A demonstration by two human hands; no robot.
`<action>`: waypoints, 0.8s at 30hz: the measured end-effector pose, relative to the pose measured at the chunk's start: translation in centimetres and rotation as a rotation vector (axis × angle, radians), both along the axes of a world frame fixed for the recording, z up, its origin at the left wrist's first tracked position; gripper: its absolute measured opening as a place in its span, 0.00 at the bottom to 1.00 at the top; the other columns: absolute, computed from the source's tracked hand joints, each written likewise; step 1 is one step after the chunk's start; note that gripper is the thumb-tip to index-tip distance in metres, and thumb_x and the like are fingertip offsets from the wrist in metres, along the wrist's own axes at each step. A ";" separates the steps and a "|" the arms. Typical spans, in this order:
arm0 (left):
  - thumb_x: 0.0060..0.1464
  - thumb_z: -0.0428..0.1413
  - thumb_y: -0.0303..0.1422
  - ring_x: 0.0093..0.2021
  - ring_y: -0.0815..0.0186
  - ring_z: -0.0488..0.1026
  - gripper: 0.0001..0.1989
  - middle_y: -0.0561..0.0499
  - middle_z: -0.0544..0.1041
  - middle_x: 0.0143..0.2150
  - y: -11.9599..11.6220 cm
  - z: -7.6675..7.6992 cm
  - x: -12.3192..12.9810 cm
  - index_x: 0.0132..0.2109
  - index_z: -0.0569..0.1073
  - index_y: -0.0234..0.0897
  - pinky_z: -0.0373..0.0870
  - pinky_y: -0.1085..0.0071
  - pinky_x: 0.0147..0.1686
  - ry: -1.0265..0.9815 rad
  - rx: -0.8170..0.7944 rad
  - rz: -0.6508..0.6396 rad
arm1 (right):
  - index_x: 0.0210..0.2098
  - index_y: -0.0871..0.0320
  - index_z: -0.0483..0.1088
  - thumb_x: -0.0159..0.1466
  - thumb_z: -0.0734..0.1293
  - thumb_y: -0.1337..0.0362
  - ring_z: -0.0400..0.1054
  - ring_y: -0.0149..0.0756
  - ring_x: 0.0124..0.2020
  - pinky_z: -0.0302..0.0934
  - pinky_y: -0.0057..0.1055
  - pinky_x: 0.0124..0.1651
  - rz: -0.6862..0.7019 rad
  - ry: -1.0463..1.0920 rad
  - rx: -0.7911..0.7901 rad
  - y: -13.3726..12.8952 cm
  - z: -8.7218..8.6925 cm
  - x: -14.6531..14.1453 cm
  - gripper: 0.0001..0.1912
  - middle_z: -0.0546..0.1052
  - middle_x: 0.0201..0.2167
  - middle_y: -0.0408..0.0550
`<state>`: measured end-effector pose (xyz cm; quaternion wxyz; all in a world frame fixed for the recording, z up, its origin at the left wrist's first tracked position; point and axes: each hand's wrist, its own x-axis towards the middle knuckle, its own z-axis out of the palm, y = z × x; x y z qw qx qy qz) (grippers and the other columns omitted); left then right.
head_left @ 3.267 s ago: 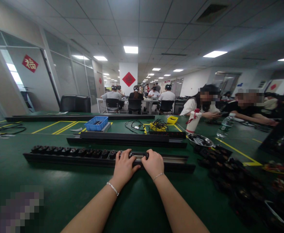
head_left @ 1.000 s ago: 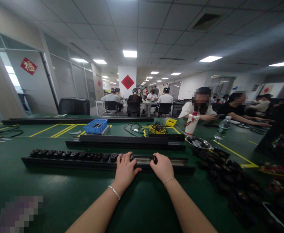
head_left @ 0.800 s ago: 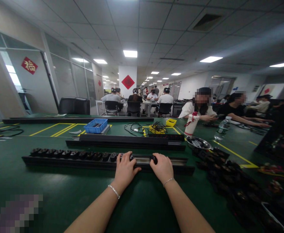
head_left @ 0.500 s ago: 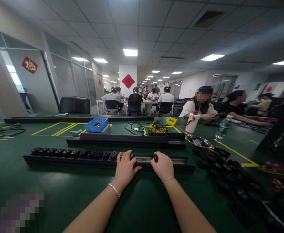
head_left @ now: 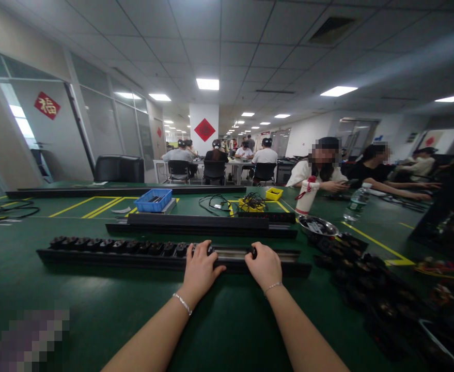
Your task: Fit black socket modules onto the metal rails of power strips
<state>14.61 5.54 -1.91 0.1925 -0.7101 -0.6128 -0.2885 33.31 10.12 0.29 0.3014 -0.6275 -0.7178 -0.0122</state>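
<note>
A long black rail [head_left: 134, 259] lies across the green table, with a row of several black modules [head_left: 131, 247] seated in its left and middle part. My left hand [head_left: 201, 266] has its fingers closed over the module at the right end of that row, its thumb resting near the rail's front edge. Over the bare metal stretch of the rail, my right hand [head_left: 264, 262] pinches a small black module [head_left: 254, 252], mostly covered by the fingers. A gap of rail separates the two hands.
Behind the rail lie black profiles [head_left: 199, 222], a blue bin [head_left: 154, 200] and cables [head_left: 215, 204]. To the right are a metal bowl [head_left: 318, 226], a bottle [head_left: 357, 203], a white cup [head_left: 307, 196] and piled black modules [head_left: 377, 294]. Other people sit beyond.
My right hand has shifted slightly to the right along the rail, with the black module in its fingers. My left hand has stayed in place.
</note>
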 end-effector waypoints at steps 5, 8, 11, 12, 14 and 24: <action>0.45 0.58 0.43 0.55 0.54 0.60 0.13 0.44 0.66 0.54 0.0 0.0 0.0 0.36 0.73 0.42 0.46 0.48 0.58 0.027 -0.006 0.015 | 0.37 0.57 0.68 0.56 0.59 0.64 0.65 0.36 0.39 0.51 0.31 0.43 0.001 0.001 0.002 0.0 0.0 0.0 0.11 0.74 0.33 0.46; 0.45 0.58 0.44 0.55 0.55 0.60 0.13 0.45 0.65 0.54 0.0 0.0 0.0 0.36 0.73 0.42 0.46 0.48 0.58 0.030 -0.008 0.013 | 0.36 0.57 0.68 0.55 0.59 0.64 0.65 0.37 0.40 0.51 0.32 0.44 -0.019 0.000 -0.009 0.0 0.1 0.3 0.11 0.74 0.33 0.47; 0.46 0.57 0.44 0.55 0.54 0.60 0.13 0.44 0.65 0.54 0.0 0.1 0.0 0.36 0.73 0.42 0.46 0.48 0.58 0.030 -0.011 0.013 | 0.36 0.57 0.68 0.55 0.59 0.64 0.65 0.37 0.40 0.51 0.32 0.45 -0.040 0.002 -0.022 0.1 0.1 0.6 0.11 0.74 0.33 0.47; 0.46 0.57 0.44 0.55 0.54 0.60 0.13 0.44 0.65 0.54 0.0 0.1 0.0 0.36 0.73 0.42 0.46 0.48 0.58 0.032 -0.012 0.011 | 0.36 0.57 0.68 0.55 0.59 0.64 0.65 0.37 0.40 0.51 0.32 0.45 -0.043 0.000 -0.021 0.1 0.0 0.7 0.11 0.74 0.34 0.47; 0.46 0.57 0.44 0.55 0.54 0.60 0.13 0.44 0.65 0.55 -0.1 0.1 0.0 0.37 0.73 0.42 0.46 0.48 0.58 0.033 -0.014 0.010 | 0.37 0.57 0.68 0.55 0.59 0.64 0.64 0.37 0.41 0.51 0.32 0.45 -0.046 -0.006 -0.022 0.2 0.0 0.8 0.11 0.73 0.34 0.47; 0.45 0.58 0.44 0.55 0.54 0.61 0.13 0.44 0.66 0.54 0.0 0.1 0.0 0.36 0.73 0.42 0.48 0.49 0.58 0.016 -0.007 0.006 | 0.35 0.56 0.68 0.55 0.59 0.63 0.64 0.36 0.39 0.51 0.31 0.43 -0.038 -0.010 -0.022 0.2 0.1 0.9 0.11 0.73 0.33 0.46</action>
